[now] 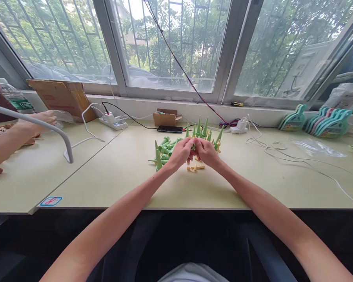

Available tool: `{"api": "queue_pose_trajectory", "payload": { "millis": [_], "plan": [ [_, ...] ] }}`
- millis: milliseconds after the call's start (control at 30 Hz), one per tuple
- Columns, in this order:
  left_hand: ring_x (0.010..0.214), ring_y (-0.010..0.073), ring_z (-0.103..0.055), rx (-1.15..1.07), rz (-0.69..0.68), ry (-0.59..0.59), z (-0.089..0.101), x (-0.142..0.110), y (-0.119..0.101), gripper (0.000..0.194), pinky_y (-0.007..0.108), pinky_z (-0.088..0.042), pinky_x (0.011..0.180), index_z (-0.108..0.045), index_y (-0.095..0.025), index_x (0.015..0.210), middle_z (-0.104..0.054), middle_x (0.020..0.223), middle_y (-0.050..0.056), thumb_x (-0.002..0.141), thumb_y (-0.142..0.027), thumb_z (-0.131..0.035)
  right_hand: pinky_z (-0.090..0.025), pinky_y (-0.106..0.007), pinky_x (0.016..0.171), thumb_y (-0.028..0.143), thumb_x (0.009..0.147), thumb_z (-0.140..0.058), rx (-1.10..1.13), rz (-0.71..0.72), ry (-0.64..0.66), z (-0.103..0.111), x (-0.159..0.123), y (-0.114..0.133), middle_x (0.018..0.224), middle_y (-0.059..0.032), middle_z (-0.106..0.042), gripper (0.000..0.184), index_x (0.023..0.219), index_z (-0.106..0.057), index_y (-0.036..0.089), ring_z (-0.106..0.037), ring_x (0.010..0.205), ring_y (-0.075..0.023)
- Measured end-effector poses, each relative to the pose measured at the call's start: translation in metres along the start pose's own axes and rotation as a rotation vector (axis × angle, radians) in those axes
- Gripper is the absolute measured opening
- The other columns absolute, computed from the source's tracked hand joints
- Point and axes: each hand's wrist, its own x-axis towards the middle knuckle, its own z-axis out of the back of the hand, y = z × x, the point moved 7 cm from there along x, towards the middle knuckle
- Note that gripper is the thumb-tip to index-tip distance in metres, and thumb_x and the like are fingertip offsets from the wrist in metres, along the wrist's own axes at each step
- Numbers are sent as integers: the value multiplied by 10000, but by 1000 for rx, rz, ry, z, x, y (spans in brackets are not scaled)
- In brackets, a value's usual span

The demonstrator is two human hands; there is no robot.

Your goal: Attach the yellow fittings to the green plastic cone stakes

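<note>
While left hand [181,153] and right hand [206,152] meet over the table [129,192], fingers of both are pinched on a green piece [193,147], mostly hidden. From there: green pegs [166,147] loose at 9 o'clock, upright green spikes [205,127] at 1, yellow bits [195,168] at 6, phone [170,129] at 10-11. Another person's hand [42,119] well apart, 9-10.

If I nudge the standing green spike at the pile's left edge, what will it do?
The green spike is tall and narrow, so it would probably tip easily. Its round taper might then roll in a curve. Its straight point suggests it's stiff.
</note>
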Motion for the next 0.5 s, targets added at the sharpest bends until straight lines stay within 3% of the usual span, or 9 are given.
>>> {"api": "queue_pose_trajectory", "payload": {
  "millis": [500],
  "plan": [
    [449, 96, -531, -3, -38, -12, 2, 2, 3, 215, 197, -410, 386, -551, -194, 885, -550, 628, -8, 911, -396, -482, -370, -254, 557, 643, 955, -309, -45, 29, -19, 1, 2, -4, 551, 1, -522, 541, 667, -446, 206, -501, 556, -134]
  ]
}}
